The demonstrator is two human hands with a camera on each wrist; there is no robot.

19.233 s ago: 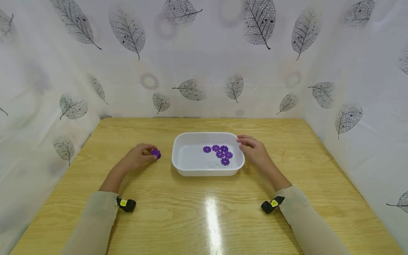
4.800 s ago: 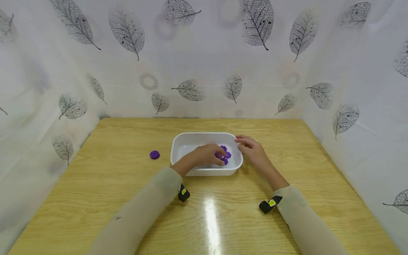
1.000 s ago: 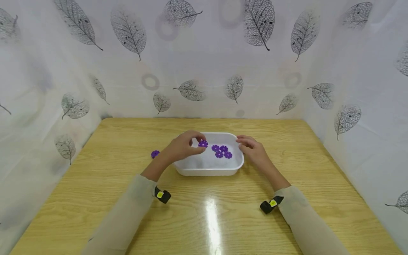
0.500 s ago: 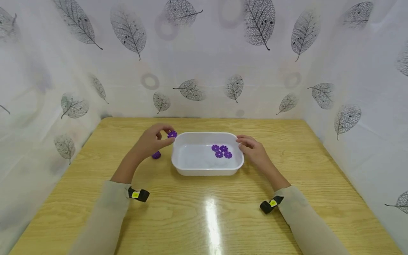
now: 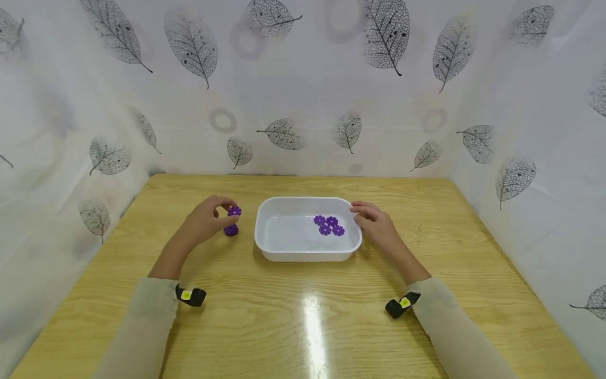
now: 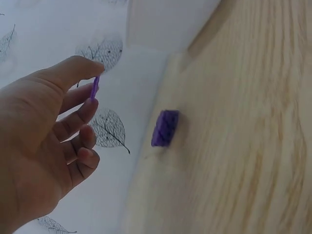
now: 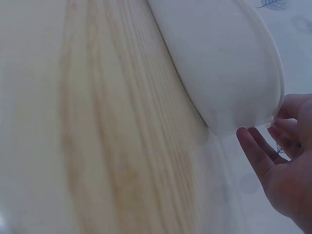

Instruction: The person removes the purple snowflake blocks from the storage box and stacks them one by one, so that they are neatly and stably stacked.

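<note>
My left hand (image 5: 204,220) pinches a purple flower-shaped disc (image 5: 234,211), notched round its edge, between thumb and fingertips. In the left wrist view the disc (image 6: 94,88) shows edge-on, and the other fingers curl loosely below. Under that hand a short stack of purple discs (image 5: 231,230) stands on the table; the same stack (image 6: 165,128) appears as a thick purple block. Several more discs (image 5: 325,230) lie flat in the right half of a white tray (image 5: 307,256). My right hand (image 5: 382,227) holds the tray's right end, with fingers at the rim (image 7: 281,87).
The wooden table (image 5: 265,316) carries the tray near its middle, left of my right hand. A white curtain (image 5: 303,89) with leaf prints surrounds the table at the back and sides. Black cameras (image 5: 191,296) are strapped at both wrists.
My left hand has carried a disc out of the tray leftward to above the stack. Over the longer span, the discs in the tray have become fewer. The right hand has stayed at the tray.
</note>
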